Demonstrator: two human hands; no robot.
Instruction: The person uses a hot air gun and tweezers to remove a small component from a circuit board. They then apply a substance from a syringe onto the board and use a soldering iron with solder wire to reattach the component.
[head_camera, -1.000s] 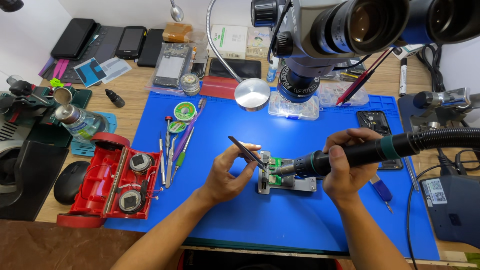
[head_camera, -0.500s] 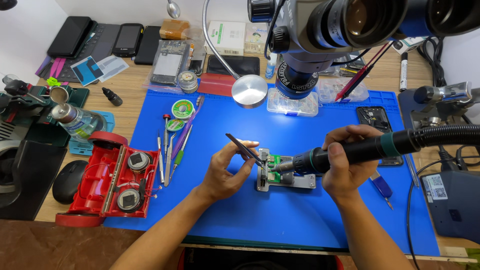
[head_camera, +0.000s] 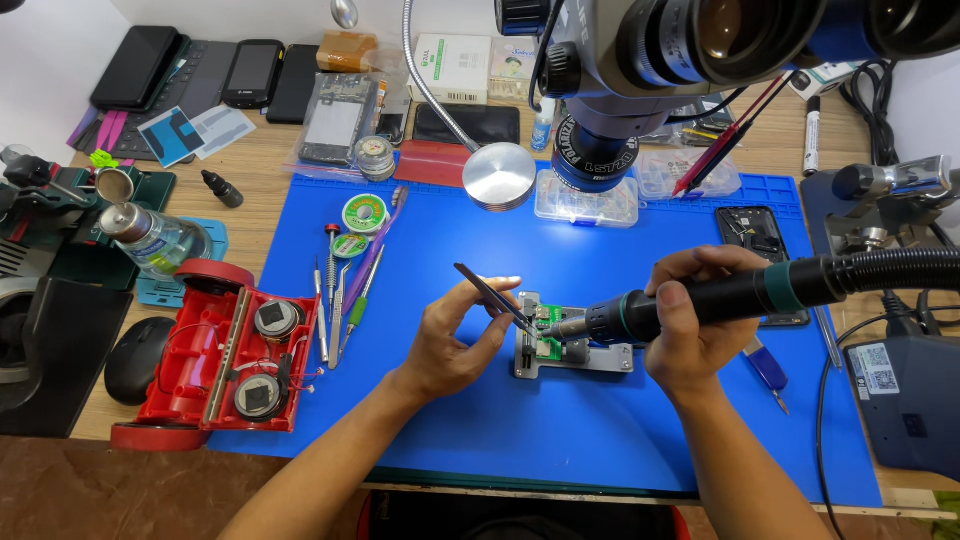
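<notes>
A small green circuit board (head_camera: 548, 322) is clamped in a grey metal holder (head_camera: 600, 358) at the middle of the blue work mat (head_camera: 560, 430). My left hand (head_camera: 455, 340) pinches black tweezers (head_camera: 490, 295), their tip down on the board. My right hand (head_camera: 695, 320) grips the black handle of a hot-air tool (head_camera: 640, 315) with a ribbed hose; its metal nozzle points at the board beside the tweezers' tip.
A microscope head (head_camera: 640, 60) hangs above the mat's far side. An opened red speaker case (head_camera: 215, 355) lies at the left with screwdrivers (head_camera: 340, 300) and solder reels (head_camera: 363, 213). Phones (head_camera: 250, 72) lie at the back; a dark phone (head_camera: 755, 235) and station (head_camera: 900, 390) sit right.
Both hands stay at the board; the tweezers and the nozzle have shifted only slightly. The view has moved a little.
</notes>
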